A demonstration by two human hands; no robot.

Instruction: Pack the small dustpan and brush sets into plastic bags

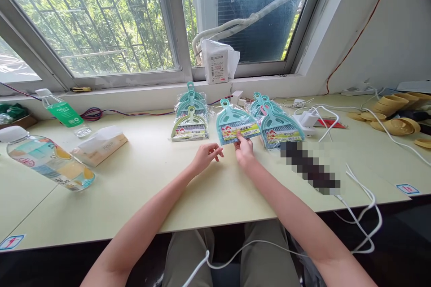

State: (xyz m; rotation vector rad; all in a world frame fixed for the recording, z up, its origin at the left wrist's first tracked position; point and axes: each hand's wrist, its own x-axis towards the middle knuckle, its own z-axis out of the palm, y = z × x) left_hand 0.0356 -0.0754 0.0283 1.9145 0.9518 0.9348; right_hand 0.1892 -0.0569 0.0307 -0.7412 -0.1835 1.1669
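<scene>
My right hand [244,149] grips the lower edge of a teal dustpan and brush set [236,122] with a yellow label, thumb on top. Just left of it, my left hand [206,158] hovers or rests at the table with loosely bent fingers apart, holding nothing. Behind that hand lies a stack of wrapped sets, a yellow-green dustpan set [191,124] in front of teal ones. To the right, a second stack of teal dustpan sets [283,126] in clear wrap touches or nearly touches the held one.
On the left stand a large drink bottle [50,159], a green-labelled bottle [63,114] and a tissue pack [101,145]. White chargers [308,121], cables and yellow tape rolls [393,121] occupy the right. A wrapped box [217,63] is on the windowsill.
</scene>
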